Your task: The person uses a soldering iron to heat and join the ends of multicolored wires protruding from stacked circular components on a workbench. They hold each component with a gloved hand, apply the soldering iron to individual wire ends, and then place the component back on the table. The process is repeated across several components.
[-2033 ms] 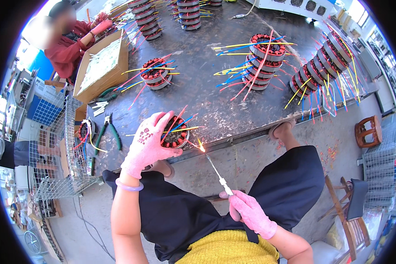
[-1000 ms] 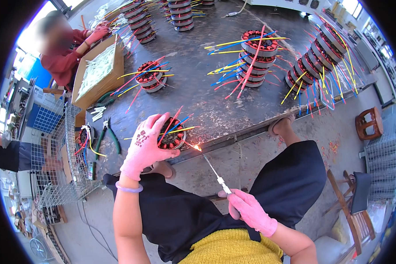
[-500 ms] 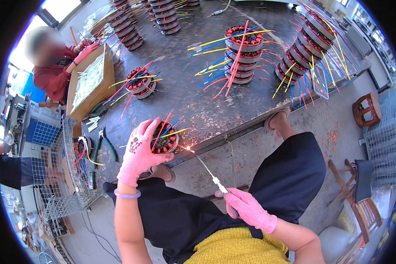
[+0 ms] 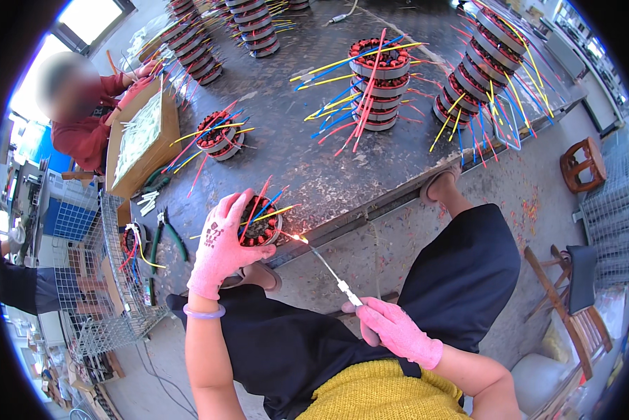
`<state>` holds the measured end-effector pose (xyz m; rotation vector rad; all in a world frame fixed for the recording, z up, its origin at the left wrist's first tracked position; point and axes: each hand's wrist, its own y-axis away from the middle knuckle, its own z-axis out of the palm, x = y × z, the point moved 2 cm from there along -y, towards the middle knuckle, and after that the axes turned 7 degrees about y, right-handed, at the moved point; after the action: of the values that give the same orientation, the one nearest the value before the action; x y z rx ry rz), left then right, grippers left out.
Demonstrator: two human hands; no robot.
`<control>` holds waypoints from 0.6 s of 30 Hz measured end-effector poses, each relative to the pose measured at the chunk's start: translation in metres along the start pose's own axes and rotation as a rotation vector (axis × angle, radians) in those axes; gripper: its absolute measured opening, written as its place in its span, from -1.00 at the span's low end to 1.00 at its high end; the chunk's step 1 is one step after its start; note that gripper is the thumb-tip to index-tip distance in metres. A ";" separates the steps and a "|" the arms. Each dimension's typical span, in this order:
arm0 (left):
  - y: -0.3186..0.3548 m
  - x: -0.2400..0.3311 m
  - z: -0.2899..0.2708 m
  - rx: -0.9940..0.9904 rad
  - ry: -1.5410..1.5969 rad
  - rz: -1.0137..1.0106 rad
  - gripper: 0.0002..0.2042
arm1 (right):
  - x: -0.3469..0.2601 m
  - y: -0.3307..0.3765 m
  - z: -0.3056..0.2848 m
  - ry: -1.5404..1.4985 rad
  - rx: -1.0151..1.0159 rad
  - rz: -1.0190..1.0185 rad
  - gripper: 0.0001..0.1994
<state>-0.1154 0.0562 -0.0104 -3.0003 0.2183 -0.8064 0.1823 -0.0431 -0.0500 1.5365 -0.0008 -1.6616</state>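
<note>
Wound ring [image 4: 267, 225] at the bench's near edge, gripped by the left hand [image 4: 220, 245], fingers spread over its far side, thumb along the near side; cannot tell whether it rests on the bench [image 4: 293, 157]. Right hand [image 4: 398, 334] has fingers closed round the handle of a thin rod-tipped tool [image 4: 328, 268], small flame [image 4: 300, 239] at its tip, meeting a short lead off the ring's right side. Heating of that lead looks under way, unfinished; longer red, blue and yellow leads lie clear of the flame. Short stack [image 4: 221, 140], upright stack [image 4: 381, 87] and leaning stack [image 4: 479, 73] stand apart, untouched; whether finished or waiting, cannot tell.
</note>
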 end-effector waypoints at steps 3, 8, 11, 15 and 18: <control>0.000 -0.001 0.001 0.001 -0.001 0.006 -0.05 | 0.003 0.000 0.001 -0.059 0.000 0.006 -0.62; 0.001 -0.002 0.001 0.001 -0.002 0.006 -0.04 | -0.001 0.000 0.000 -0.016 -0.003 0.014 -0.63; -0.001 0.000 0.001 -0.005 0.002 0.006 -0.04 | 0.003 -0.001 0.000 -0.011 0.000 0.001 -0.67; 0.000 -0.001 0.001 -0.006 -0.005 0.006 -0.04 | 0.006 -0.002 0.000 -0.045 -0.004 0.006 -0.67; 0.000 0.000 0.000 -0.008 0.001 -0.001 -0.04 | 0.004 0.000 0.000 -0.058 -0.005 0.017 -0.65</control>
<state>-0.1151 0.0564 -0.0107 -3.0074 0.2209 -0.8097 0.1827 -0.0449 -0.0535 1.4797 -0.0404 -1.6907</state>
